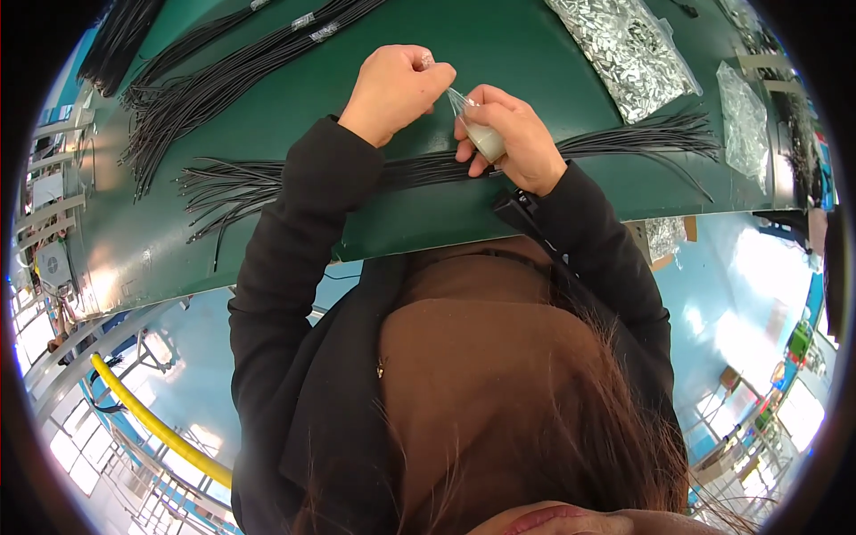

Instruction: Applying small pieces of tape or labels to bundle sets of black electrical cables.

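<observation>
Both my hands are raised over a green table (499, 53). My right hand (513, 134) is closed around a small clear plastic bag (481, 134) with pale contents. My left hand (397, 89) pinches the top corner of that same bag between its fingertips. Right under my hands a long bundle of thin black wires (259, 183) lies across the table, running from left to right. My sleeves are black.
More bundles of black wires (214, 80) lie at the far left of the table. Clear bags of small silvery parts (629, 53) sit at the far right, another bag (744, 120) beside them. A yellow bar (152, 419) shows at lower left.
</observation>
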